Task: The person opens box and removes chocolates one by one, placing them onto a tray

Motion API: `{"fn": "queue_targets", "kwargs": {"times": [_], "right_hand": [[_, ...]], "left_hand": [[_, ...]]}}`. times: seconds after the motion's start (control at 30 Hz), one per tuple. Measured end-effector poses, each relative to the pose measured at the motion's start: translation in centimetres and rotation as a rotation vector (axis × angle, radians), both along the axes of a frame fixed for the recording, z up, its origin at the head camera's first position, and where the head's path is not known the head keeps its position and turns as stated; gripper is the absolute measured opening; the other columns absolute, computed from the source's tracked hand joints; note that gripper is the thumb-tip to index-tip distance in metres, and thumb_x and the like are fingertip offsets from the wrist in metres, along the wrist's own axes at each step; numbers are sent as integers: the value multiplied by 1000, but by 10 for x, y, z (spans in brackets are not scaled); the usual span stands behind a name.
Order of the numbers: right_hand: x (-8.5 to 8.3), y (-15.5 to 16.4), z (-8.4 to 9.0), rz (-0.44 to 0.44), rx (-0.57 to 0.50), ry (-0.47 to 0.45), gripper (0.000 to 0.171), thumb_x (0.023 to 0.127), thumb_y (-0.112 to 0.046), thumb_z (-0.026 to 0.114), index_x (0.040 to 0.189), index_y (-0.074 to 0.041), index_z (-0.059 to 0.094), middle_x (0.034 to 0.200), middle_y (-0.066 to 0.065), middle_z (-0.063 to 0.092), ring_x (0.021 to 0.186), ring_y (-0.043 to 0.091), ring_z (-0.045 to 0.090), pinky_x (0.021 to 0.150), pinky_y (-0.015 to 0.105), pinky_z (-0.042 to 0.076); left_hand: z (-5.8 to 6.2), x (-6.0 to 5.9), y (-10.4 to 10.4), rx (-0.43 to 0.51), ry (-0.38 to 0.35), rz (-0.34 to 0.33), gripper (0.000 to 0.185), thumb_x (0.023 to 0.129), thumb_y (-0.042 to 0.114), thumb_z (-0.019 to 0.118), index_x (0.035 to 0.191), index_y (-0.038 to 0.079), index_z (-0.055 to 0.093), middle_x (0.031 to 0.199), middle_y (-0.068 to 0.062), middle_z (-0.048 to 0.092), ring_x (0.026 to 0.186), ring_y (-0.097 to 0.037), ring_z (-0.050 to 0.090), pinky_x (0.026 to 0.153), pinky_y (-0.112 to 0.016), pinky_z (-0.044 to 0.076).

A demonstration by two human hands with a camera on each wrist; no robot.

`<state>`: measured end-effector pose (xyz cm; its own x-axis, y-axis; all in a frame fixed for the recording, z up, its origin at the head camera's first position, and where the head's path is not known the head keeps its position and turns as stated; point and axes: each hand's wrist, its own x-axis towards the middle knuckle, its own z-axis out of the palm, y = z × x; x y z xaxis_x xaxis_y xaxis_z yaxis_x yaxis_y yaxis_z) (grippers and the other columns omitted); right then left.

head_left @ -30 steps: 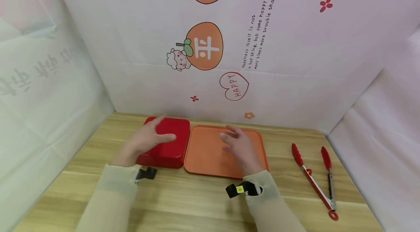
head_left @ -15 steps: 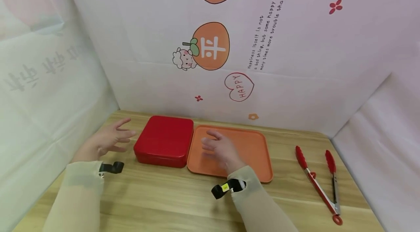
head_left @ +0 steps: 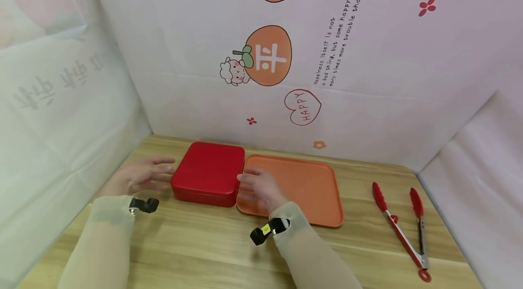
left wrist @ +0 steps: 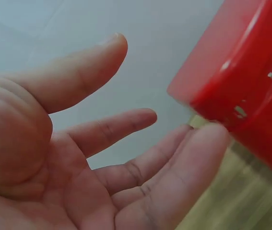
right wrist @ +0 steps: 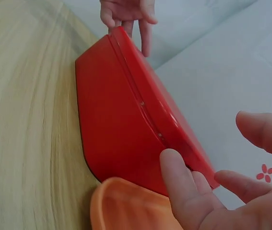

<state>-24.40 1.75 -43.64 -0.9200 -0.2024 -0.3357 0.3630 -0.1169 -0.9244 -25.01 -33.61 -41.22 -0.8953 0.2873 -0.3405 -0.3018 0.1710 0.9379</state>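
Note:
A red lidded box [head_left: 209, 168] stands at the back left of the wooden table, its lid on and a few paint chips along the seam. My left hand [head_left: 148, 173] is at its left side, fingers spread and fairly straight; the left wrist view has a fingertip [left wrist: 212, 136] right by the box's corner, contact unclear. On the other side my right hand [head_left: 261, 188] hangs over the orange tray [head_left: 302, 189], its fingertips [right wrist: 171, 160] close to or touching the box's right wall. Neither hand grips anything. What the box contains is hidden.
To the right lie red-tipped tongs [head_left: 402, 230], spread apart. The tray sits against the box's right side. A white printed sheet [head_left: 212, 107] hangs behind the table [head_left: 204, 248], with white sheets at both sides too.
My left hand first passed from over the box out to its left, then came back in to its left side. My right hand moved left across the tray to the box's right side.

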Motion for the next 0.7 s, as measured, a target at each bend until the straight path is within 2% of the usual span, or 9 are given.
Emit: {"fn": "queue_targets", "kwargs": {"times": [0.07,0.23,0.53,0.7], "right_hand": [[-1,-4,0,0,-10,-15,59,93,-15,72,145,-2,48,121,15,63,104,33,64,79,43,57],[-3,-10,-1,-12,-10,-27,53,95,-12,69,143,-1,49,119,16,62,102,34,63,75,42,58],[-6,-13,-7,1,41,-4,56,91,-3,70,143,-2,49,109,17,65,85,29,69,70,37,58],[-5,-17,-7,-1,54,4,59,90,-1,70,144,-2,47,107,16,65,87,29,67,71,35,58]], "left_hand": [[-4,-3,1,7,-7,2,67,101,15,59,154,-6,23,137,-24,53,117,-36,58,96,-53,47],[-14,-9,3,18,-11,19,58,102,13,57,151,-5,31,126,-14,62,108,-29,62,92,-50,51],[-17,-10,10,-35,0,71,58,99,10,62,150,-3,38,126,-15,62,102,-26,64,84,-42,55],[-19,-11,12,-45,1,82,58,98,8,62,149,-6,38,118,-12,65,96,-24,63,81,-40,55]]}}
